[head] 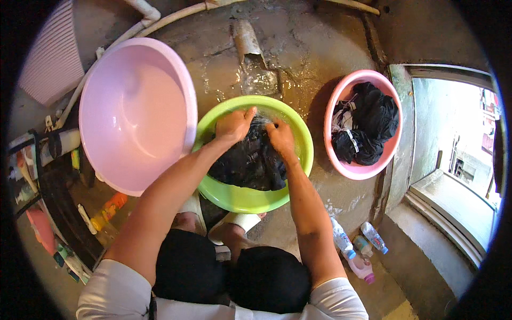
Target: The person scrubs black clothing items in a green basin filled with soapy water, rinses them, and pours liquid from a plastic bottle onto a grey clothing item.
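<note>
A green plastic basin (244, 202) stands on the floor before me, with a soaked black garment (252, 164) in water inside it. At the garment's far edge, my left hand (233, 127) grips the cloth, thumb raised. To its right, my right hand (281, 137) is closed on the same cloth, a short stretch of fabric between the two. Both forearms reach over the basin's near rim. The garment's shape cannot be made out.
A large lilac plastic basin (136, 112) is tilted at left. At right, a pink basin (362, 174) holds dark wet clothes (372, 116). Water lies by a broken pipe (246, 38). Several plastic bottles (342, 238) lie near the window (452, 140); a cluttered rack (44, 192) stands left.
</note>
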The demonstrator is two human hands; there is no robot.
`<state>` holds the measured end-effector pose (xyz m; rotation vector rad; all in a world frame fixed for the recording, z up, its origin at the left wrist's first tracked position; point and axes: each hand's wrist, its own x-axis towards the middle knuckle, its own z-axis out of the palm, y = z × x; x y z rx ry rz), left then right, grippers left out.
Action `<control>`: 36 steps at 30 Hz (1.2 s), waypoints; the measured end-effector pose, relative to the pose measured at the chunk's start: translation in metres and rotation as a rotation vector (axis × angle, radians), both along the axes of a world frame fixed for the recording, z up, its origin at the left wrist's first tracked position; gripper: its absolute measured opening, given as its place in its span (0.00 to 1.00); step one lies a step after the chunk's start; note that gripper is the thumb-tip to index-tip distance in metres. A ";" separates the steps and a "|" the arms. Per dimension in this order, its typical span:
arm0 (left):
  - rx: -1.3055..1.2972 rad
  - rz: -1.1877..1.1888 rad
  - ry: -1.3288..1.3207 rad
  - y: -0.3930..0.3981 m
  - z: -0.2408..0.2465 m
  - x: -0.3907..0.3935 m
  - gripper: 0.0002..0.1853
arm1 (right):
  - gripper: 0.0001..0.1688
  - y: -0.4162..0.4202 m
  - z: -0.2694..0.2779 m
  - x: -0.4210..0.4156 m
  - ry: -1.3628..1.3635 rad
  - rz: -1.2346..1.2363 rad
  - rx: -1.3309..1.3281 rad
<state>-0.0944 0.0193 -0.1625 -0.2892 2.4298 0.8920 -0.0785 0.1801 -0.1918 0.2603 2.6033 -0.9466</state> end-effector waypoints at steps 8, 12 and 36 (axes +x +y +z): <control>0.206 -0.071 0.204 -0.029 0.111 0.051 0.22 | 0.12 -0.011 0.132 0.088 0.498 0.036 -0.239; -0.124 -0.190 0.421 -0.045 0.051 0.115 0.23 | 0.15 -0.010 0.130 0.105 0.320 0.103 0.102; 0.052 -0.026 -0.180 0.010 -0.022 0.014 0.28 | 0.22 0.010 -0.004 -0.002 -0.358 -0.080 -0.070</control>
